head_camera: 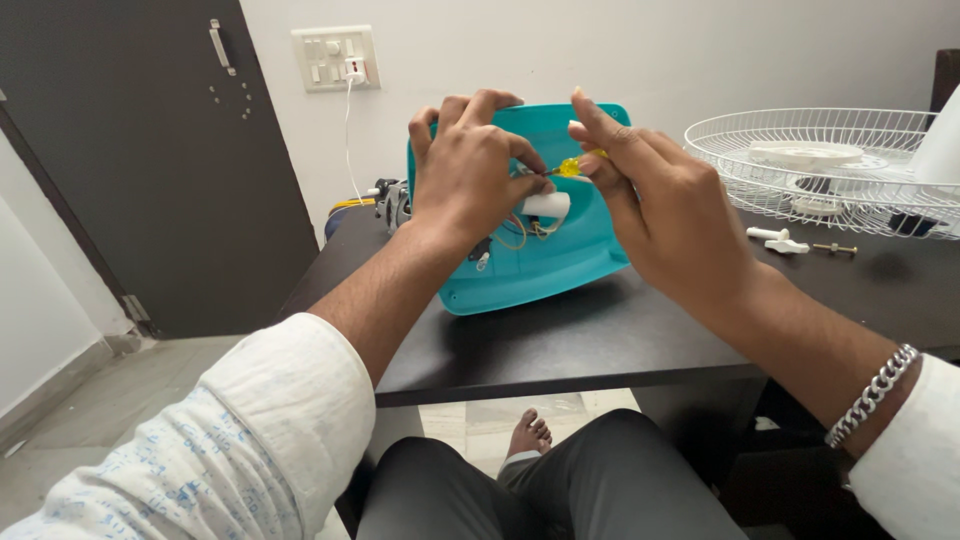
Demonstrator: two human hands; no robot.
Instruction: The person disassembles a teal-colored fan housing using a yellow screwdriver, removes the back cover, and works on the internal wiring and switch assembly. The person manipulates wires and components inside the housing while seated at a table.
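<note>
A teal plastic fan housing [540, 262] stands tilted on the dark table [600, 345], its hollow inside facing me, with a white capacitor block [547, 205] and thin wires inside. My left hand [470, 165] grips the housing's top edge, fingertips pinching by the wires. My right hand [650, 200] holds a yellow-handled screwdriver [572, 166] whose tip points into the housing, near the left fingertips.
A white wire fan guard [820, 165] lies at the table's right. Beside it rest white plastic pieces [778, 240] and a bolt [836, 248]. A motor part [392, 200] sits behind the housing. A dark door [150, 160] and a wall switchboard [335, 58] stand beyond.
</note>
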